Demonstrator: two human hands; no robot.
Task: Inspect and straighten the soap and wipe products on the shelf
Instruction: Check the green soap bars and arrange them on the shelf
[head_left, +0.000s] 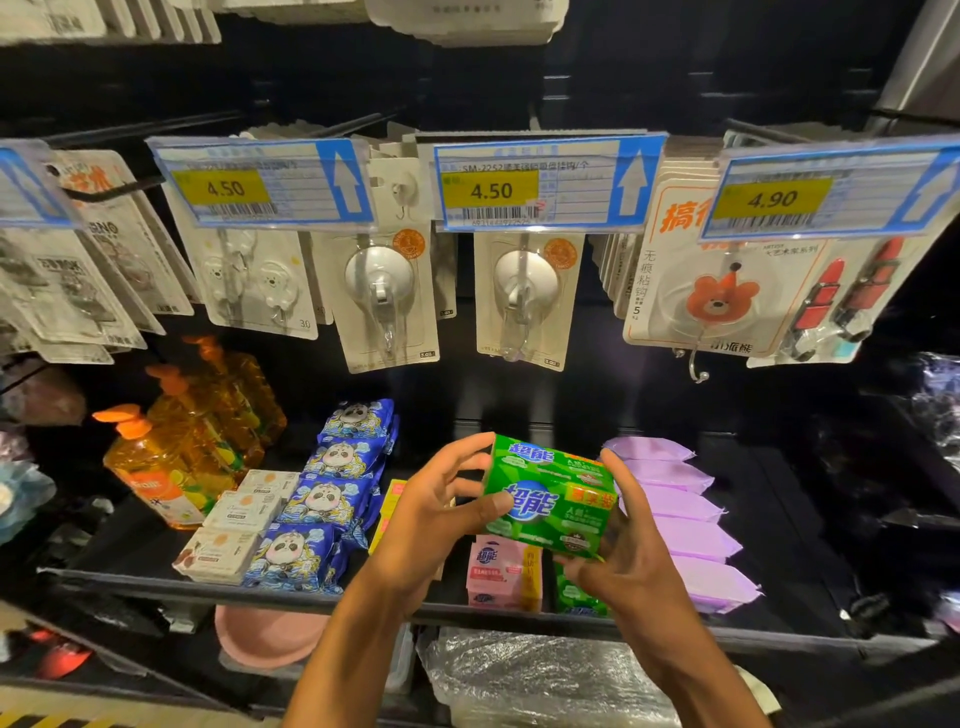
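A green soap pack (550, 499) is lifted above the black shelf (208, 584), held between both hands. My left hand (436, 514) grips its left end, thumb across the front. My right hand (623, 556) holds its right end and underside. Below it on the shelf stand a pink soap pack (501, 574) and another green soap pack (576, 597). A row of purple wipe packs (685, 525) lies to the right. Blue panda wipe packs (332, 499) and white soap boxes (234, 530) line up to the left.
Orange pump bottles (176, 447) stand at the shelf's left. Packaged hooks (384, 296) hang on pegs above, behind blue price tags (540, 182). A pink basin (270, 636) and a clear plastic-wrapped bundle (540, 675) sit on the shelf below.
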